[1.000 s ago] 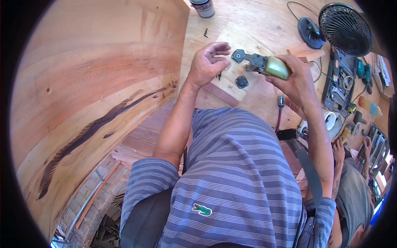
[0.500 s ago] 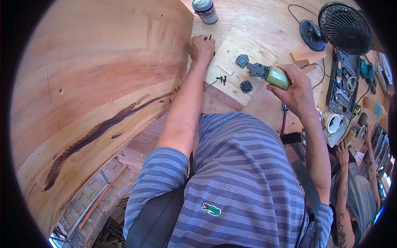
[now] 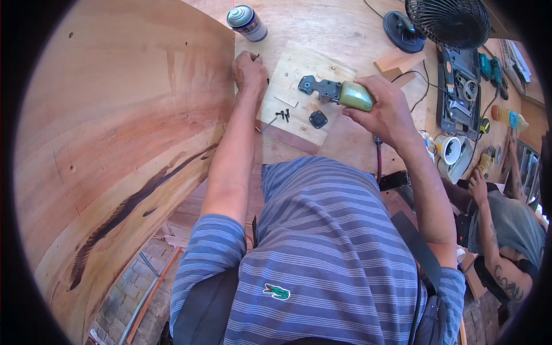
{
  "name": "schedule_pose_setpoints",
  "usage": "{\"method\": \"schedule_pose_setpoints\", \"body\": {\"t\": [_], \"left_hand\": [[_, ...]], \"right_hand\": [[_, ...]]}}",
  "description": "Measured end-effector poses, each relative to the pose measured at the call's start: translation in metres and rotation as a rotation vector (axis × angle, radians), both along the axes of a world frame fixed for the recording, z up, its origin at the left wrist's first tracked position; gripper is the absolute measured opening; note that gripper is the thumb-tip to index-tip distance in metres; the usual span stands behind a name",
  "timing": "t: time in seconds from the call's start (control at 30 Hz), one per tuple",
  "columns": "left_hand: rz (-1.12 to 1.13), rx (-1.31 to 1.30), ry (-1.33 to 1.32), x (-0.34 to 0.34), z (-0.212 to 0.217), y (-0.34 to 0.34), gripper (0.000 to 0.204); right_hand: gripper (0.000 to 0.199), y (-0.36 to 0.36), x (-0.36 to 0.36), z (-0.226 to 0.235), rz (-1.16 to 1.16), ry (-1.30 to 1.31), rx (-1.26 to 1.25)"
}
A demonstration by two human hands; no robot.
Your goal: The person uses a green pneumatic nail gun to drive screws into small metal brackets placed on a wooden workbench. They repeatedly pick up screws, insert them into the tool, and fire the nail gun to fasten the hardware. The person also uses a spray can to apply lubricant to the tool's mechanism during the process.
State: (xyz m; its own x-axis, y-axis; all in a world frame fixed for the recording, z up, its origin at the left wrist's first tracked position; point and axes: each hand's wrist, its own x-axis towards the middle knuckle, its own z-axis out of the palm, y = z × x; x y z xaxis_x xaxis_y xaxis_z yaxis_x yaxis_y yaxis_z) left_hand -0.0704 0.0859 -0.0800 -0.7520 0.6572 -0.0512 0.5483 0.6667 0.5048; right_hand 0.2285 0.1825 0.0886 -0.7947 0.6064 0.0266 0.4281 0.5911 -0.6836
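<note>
My right hand (image 3: 388, 106) grips a green-bodied tool (image 3: 357, 96) with a dark metal head, held over a plywood piece (image 3: 313, 60). The tool's head reaches to a dark metal cover (image 3: 307, 84); touching or just overlapping, I cannot tell. My left hand (image 3: 251, 75) rests beside the board's left edge, fingers closed, with a small dark stub showing at the fingertips. On the board lie several black bolts (image 3: 283, 114), a bent hex key (image 3: 286, 101) and a second dark cover (image 3: 318, 119). Another thin metal rod (image 3: 267, 124) lies at the near left edge.
A tall wooden panel (image 3: 132, 86) stands at left. A spray can (image 3: 247, 23) is behind my left hand. At right are a fan (image 3: 448, 23), a tool case (image 3: 460, 86), a white cup (image 3: 448, 149) and a red hose (image 3: 379, 161). A co-worker (image 3: 506, 224) works at far right.
The view has shifted, so the bench things appear further left. The green tool's head now lines up with the first cover, where a gap showed before. My left hand stays beside the board.
</note>
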Motion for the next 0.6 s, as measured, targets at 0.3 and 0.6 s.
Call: {"method": "schedule_pose_setpoints", "body": {"t": [0.3,0.6], "left_hand": [[-0.009,0.607,-0.917,0.057,0.133,-0.042,0.009],[-0.258,0.309,-0.953,0.11,0.183,-0.049,0.012]], "right_hand": [[0.048,-0.002,-0.001,-0.004,0.003,0.018,-0.01],[0.046,-0.011,-0.005,-0.004,0.033,0.024,0.04]]}}
